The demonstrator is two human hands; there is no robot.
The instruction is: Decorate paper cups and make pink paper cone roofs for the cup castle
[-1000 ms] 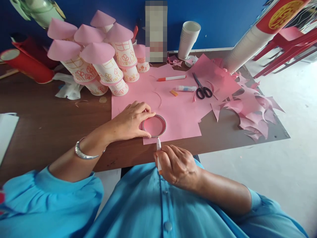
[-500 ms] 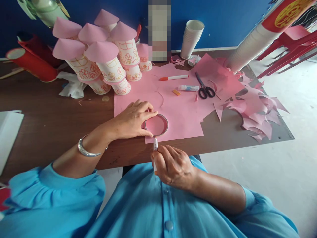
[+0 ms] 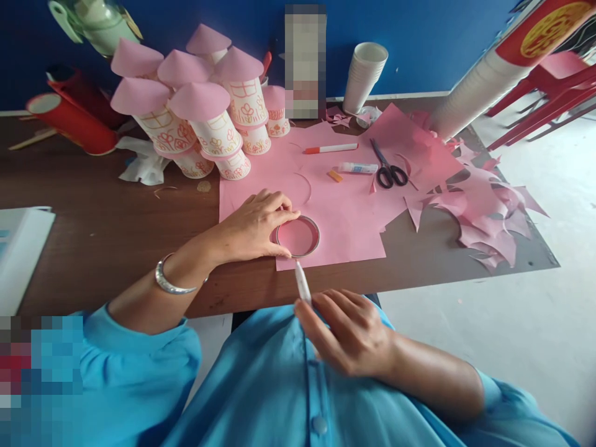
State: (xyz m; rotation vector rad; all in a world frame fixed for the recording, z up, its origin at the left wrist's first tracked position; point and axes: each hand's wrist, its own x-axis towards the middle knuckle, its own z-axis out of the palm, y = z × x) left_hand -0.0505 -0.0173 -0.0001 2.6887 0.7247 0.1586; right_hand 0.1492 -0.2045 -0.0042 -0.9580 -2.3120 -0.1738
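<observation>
A: Report the left hand.

B: The left hand [image 3: 254, 226] lies palm down on the pink paper sheet [image 3: 342, 214], fingers curved. Thumb and forefinger touch the left edge of the round ring [image 3: 298, 236] and pin it flat on the sheet. The hand is closed only loosely; it presses the ring and does not wrap around it. A silver bangle [image 3: 171, 282] sits on the wrist.

A: And the right hand?

B: The right hand [image 3: 351, 332] is below the table edge, in front of the blue shirt [image 3: 279, 385]. Its fingers are pinched on a white marker [image 3: 302, 288]. The marker points up and away from the body, its tip just short of the near edge of the sheet and near the ring, apart from both.

A: Location of the ring?

B: Near the front corner of the pink sheet, on the brown table [image 3: 107, 217].

A: Surrounding items?

B: Farther back on the sheet: an orange-capped marker [image 3: 330, 148], a glue stick [image 3: 357, 167], black scissors [image 3: 388, 169]. Paper-cup towers with pink cone roofs [image 3: 200, 118] stand at the back left. A stack of white cups [image 3: 364, 76] stands at the wall. Pink paper offcuts [image 3: 484, 211] lie to the right.
</observation>
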